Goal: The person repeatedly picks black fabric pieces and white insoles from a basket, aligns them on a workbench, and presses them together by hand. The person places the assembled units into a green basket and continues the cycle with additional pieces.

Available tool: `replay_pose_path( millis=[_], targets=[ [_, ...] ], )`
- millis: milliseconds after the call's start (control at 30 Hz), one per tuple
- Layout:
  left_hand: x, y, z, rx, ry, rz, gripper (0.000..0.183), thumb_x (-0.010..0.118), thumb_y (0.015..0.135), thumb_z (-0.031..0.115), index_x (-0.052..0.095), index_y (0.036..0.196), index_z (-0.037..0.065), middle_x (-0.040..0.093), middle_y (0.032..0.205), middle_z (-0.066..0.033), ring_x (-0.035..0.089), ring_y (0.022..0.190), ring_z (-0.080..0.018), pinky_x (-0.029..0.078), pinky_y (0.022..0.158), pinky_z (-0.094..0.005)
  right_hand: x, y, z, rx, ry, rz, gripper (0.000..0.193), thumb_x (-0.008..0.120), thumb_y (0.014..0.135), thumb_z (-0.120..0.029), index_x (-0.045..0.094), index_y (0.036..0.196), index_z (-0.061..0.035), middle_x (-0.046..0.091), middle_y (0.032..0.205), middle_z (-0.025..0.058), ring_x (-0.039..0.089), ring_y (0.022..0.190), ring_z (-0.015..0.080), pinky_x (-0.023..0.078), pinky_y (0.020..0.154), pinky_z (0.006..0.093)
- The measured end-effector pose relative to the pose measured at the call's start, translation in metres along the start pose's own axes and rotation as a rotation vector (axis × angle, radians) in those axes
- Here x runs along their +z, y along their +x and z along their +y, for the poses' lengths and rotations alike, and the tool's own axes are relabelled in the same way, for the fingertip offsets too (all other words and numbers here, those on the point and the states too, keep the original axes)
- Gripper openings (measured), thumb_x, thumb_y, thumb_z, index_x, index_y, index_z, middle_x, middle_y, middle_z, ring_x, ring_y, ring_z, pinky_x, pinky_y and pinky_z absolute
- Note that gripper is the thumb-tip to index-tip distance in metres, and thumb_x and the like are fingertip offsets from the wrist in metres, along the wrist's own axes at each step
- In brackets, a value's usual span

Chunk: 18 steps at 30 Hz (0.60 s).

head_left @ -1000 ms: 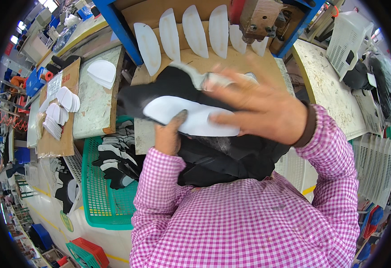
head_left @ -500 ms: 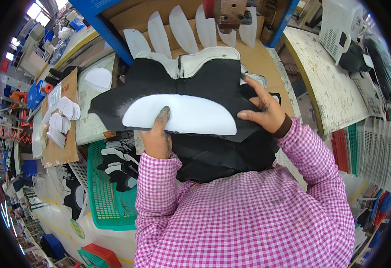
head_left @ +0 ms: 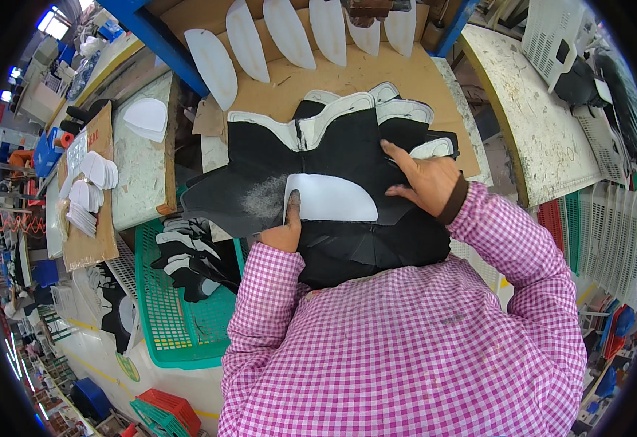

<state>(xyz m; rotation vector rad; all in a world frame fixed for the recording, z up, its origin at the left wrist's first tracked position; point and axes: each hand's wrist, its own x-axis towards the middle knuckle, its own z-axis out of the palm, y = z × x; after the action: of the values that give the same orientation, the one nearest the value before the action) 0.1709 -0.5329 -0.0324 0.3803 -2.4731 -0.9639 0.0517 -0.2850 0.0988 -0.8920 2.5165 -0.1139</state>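
Observation:
A black shoe-upper-like piece [head_left: 340, 149] with pale scalloped upper edges lies spread before me. On it rests a white half-moon sheet [head_left: 336, 198]; only its right part shows, ending in a straight edge at my left thumb. My left hand [head_left: 283, 231] is closed on this sheet at that edge, thumb on top, other fingers hidden. Left of the thumb, a greyish, rough-looking patch [head_left: 264, 200] shows on the black material. My right hand [head_left: 433, 178] lies at the black piece's right edge, thumb and forefinger spread apart. More black pieces with pale edges [head_left: 404, 113] lie behind it.
Several white half-moon sheets [head_left: 289, 33] lean at the back inside a blue frame [head_left: 176, 54]. On the left bench are white rounded pieces [head_left: 146, 116] and cardboard [head_left: 103, 244]. A green basket [head_left: 187, 353] of black pieces stands lower left; a worn bench [head_left: 537, 116] is right.
The black piece has come down from the back, uncovering pale-edged pieces behind it. The white sheet's left part no longer shows, exposing the greyish patch. My left hand has shifted right and lower.

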Motion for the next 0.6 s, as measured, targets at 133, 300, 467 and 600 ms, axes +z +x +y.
replay_pose_path(
  millis=[133,300,467,600],
  targets=[
    [0.010,-0.003,-0.011,0.014,-0.043,0.035,0.027,0.062,0.087,0.019,0.064,0.105,-0.001,0.066,0.103,-0.0157,0.063,0.094,-0.0292,0.047,0.086,-0.0377,-0.009,-0.018,-0.019,-0.338,-0.396,0.403,0.052,0.065,0.080,-0.026,0.050,0.123,-0.0006,0.054,0.124,0.0181,0.052,0.115,0.0292,0.042,0.092,0.0422],
    [-0.004,-0.003,0.002,-0.031,-0.192,0.021,0.028,0.064,0.086,0.025,0.066,0.100,0.001,0.067,0.100,-0.0151,0.063,0.091,-0.0306,0.048,0.082,-0.0392,0.033,0.028,-0.062,-0.731,-0.299,0.223,0.049,0.055,0.087,-0.030,0.051,0.124,0.0005,0.045,0.136,0.0150,0.042,0.127,0.0280,0.026,0.109,0.0443],
    [-0.036,0.000,0.020,-0.320,-0.799,0.044,0.019,0.061,0.087,0.010,0.062,0.101,-0.004,0.065,0.095,-0.0135,0.062,0.084,-0.0255,0.047,0.081,-0.0334,0.059,0.039,-0.053,-0.798,-0.334,0.277,0.055,0.056,0.085,-0.034,0.048,0.128,-0.0006,0.041,0.139,0.0147,0.036,0.132,0.0270,0.025,0.110,0.0451],
    [-0.045,0.005,0.050,-0.077,-0.361,0.098,0.019,0.057,0.089,0.006,0.059,0.104,-0.005,0.064,0.095,-0.0145,0.061,0.085,-0.0271,0.048,0.082,-0.0331,0.060,0.038,-0.046,-0.820,-0.329,0.279,0.054,0.056,0.085,-0.034,0.049,0.126,-0.0004,0.043,0.138,0.0148,0.036,0.131,0.0268,0.026,0.108,0.0455]
  ],
)
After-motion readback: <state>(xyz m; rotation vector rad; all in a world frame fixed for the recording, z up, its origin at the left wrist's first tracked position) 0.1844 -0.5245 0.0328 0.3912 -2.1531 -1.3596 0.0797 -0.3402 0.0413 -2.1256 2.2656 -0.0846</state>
